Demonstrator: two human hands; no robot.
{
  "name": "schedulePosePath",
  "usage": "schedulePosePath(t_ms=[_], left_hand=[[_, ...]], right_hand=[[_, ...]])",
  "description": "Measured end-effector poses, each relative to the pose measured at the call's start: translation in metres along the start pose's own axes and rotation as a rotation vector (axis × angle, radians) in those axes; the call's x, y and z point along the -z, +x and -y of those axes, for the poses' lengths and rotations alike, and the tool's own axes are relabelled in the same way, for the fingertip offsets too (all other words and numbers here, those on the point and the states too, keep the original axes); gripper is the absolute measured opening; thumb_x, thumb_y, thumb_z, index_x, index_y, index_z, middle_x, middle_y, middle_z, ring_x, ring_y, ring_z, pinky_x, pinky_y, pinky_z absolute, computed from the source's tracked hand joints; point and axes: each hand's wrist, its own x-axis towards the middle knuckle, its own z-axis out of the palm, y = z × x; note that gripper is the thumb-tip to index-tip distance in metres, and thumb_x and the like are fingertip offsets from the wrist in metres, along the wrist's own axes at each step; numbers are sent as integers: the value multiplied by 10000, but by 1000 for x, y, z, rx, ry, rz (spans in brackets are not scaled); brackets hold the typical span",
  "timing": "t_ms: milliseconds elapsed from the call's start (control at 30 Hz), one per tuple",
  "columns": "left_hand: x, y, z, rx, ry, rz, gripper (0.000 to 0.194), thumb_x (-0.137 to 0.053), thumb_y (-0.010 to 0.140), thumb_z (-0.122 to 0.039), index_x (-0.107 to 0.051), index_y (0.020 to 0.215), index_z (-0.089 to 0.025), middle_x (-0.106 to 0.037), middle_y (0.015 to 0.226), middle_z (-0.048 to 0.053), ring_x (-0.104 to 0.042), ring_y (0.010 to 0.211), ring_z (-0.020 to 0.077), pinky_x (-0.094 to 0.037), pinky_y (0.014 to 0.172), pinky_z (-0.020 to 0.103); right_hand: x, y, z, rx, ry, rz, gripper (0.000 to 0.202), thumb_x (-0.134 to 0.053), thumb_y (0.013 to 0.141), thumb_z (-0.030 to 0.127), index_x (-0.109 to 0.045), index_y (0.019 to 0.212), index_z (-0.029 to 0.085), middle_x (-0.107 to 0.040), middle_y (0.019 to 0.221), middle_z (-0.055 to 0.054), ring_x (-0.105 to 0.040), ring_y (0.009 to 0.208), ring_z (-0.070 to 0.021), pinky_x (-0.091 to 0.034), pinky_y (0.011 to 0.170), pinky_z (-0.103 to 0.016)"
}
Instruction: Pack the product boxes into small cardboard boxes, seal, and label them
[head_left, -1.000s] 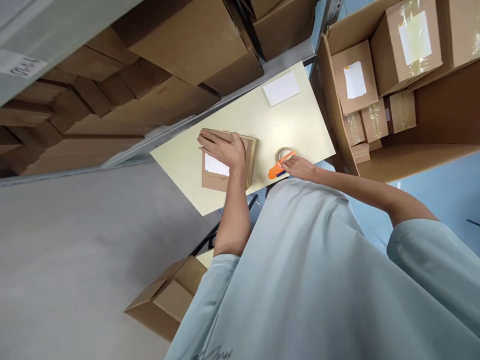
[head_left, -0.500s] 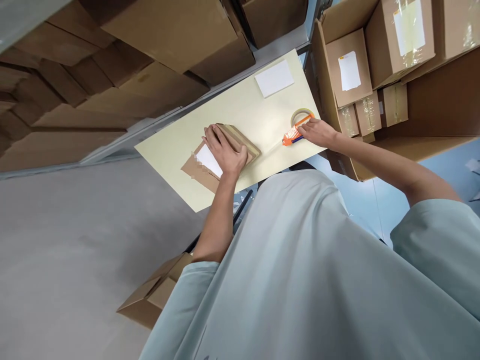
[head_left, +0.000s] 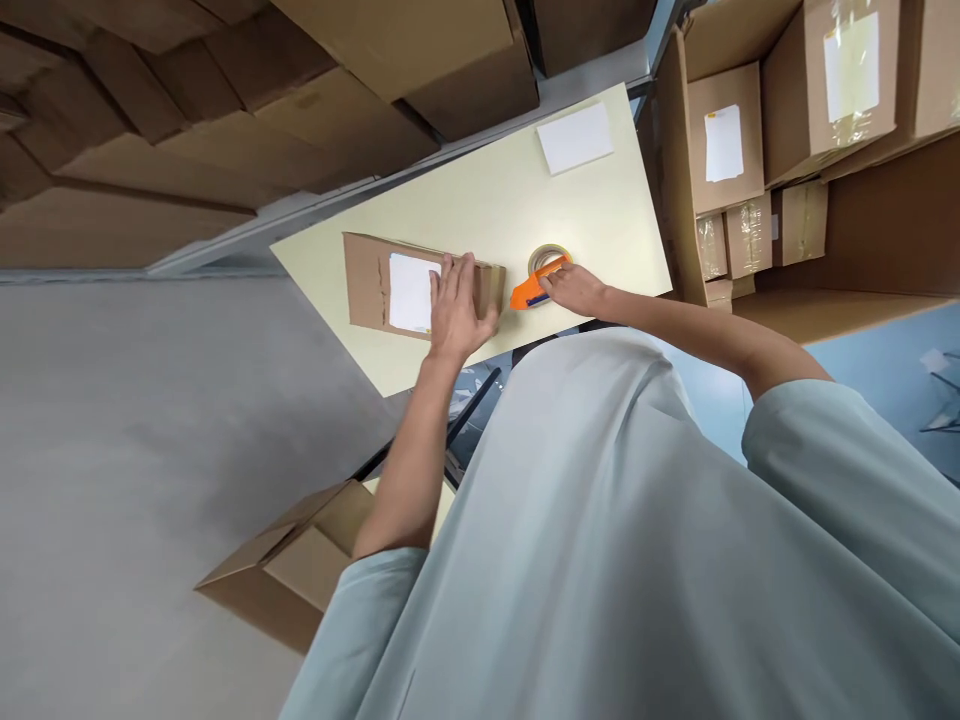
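A cardboard box [head_left: 367, 285] with a white label [head_left: 411, 290] on its top lies on the pale yellow table [head_left: 472, 215]. My left hand [head_left: 456, 308] rests on the right end of the box, its fingers stretched over the label's edge and the cardboard. Just right of the box, my right hand [head_left: 576, 289] grips an orange tape dispenser [head_left: 531, 288] loaded with a roll of tape [head_left: 549, 254]. The dispenser's front end points left toward the box. Whether a strip of tape joins the two cannot be made out.
A stack of white paper [head_left: 576, 138] lies at the table's far right. Beyond it, a large open carton [head_left: 892, 215] holds several taped, labelled boxes. Stacked cardboard boxes [head_left: 330, 150] line the back left. An open carton [head_left: 281, 570] is low at the left.
The tape dispenser in my right hand has moved left, closer to the box. The box has turned from tilted on edge to lying with its label up, under my left hand.
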Motion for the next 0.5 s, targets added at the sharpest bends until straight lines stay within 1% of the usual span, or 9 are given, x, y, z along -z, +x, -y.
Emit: schedulePosePath(t_ms=[33, 100, 133, 200, 233, 300, 400, 433, 500], left_hand=[[-13, 0, -3, 35, -8, -64, 862, -754, 993, -505, -499, 1748, -178, -405, 1885, 216, -88, 1860, 402, 14, 1494, 681], [-39, 2, -11, 111, -28, -182, 706, -604, 1124, -539, -532, 1700, -137, -381, 1882, 237, -12, 1869, 357, 4, 1497, 656], [-50, 3, -14, 140, -42, -216, 651, -526, 1171, -548, -553, 1672, -134, -375, 1879, 237, 13, 1870, 331, -11, 1498, 645], [-65, 1, -18, 153, -75, -234, 582, -436, 1203, -567, -620, 1602, -186, -430, 1848, 207, -23, 1872, 283, -50, 1512, 619], [-68, -2, -18, 140, -89, -221, 557, -421, 1199, -580, -654, 1562, -229, -480, 1819, 183, -80, 1869, 268, -68, 1521, 604], [-67, -10, -14, 109, -105, -178, 524, -424, 1174, -606, -705, 1494, -302, -579, 1742, 146, -206, 1848, 265, -91, 1533, 591], [-61, -22, -3, 99, -126, -115, 517, -451, 1141, -634, -739, 1457, -344, -637, 1682, 129, -273, 1830, 288, -90, 1530, 606], [-60, -25, 1, 94, -128, -105, 515, -453, 1136, -633, -747, 1446, -346, -646, 1672, 132, -281, 1827, 292, -87, 1529, 608], [-59, -27, 6, 72, -118, -103, 513, -427, 1143, -610, -761, 1419, -336, -654, 1665, 144, -295, 1822, 286, -77, 1528, 598]], right_hand=[[1, -1, 3, -7, -4, 9, 581, -347, 1048, 7, -587, 1578, 3, -827, 1356, -239, -787, 1257, -328, -521, 1154, -444], [2, -3, 6, -13, -6, 18, 575, -330, 1058, 13, -589, 1571, -4, -822, 1365, -248, -786, 1266, -335, -527, 1146, -449], [2, -5, 6, -12, -5, 16, 568, -318, 1066, 16, -589, 1564, -15, -819, 1362, -258, -786, 1268, -342, -532, 1133, -453], [4, -9, 9, 4, -2, 14, 553, -298, 1073, 10, -586, 1542, -45, -814, 1342, -284, -788, 1265, -354, -538, 1110, -461], [5, -11, 11, 14, 3, 12, 547, -290, 1073, 3, -586, 1531, -52, -814, 1329, -292, -789, 1259, -355, -539, 1103, -464], [6, -14, 19, 46, 20, 13, 529, -294, 1073, -5, -594, 1506, -40, -819, 1311, -291, -793, 1237, -348, -540, 1089, -464], [2, -24, 23, 99, 55, 11, 509, -302, 1082, 2, -598, 1496, -10, -816, 1338, -283, -787, 1238, -333, -537, 1085, -456], [-1, -30, 19, 97, 66, 10, 508, -302, 1087, 8, -595, 1502, -9, -812, 1355, -286, -784, 1250, -332, -536, 1086, -452], [-11, -45, 0, 35, 82, 14, 504, -310, 1094, 23, -588, 1512, -15, -811, 1349, -294, -785, 1252, -339, -538, 1072, -448]])
